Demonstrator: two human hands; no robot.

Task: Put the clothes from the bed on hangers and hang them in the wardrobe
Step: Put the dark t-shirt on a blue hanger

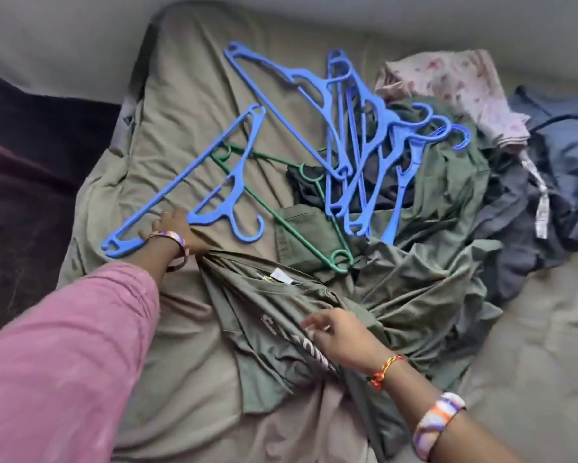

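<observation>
Here, my left hand (172, 225) rests on the near-left blue hanger (194, 182), fingers loosely curled over its bar; I cannot tell whether the grip has closed. My right hand (337, 335) lies open, fingers touching the olive shirt (281, 329) bunched on the bed (531, 362), near me. More hangers (354, 135) and clothes (448, 182) lie far right.

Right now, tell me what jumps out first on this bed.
The blue hangers stand out, tangled in a heap on the clothes at upper centre, with one more blue hanger lying apart by the left hand. Nearer, the right hand rests on a bunched olive shirt with pale lettering.
</observation>
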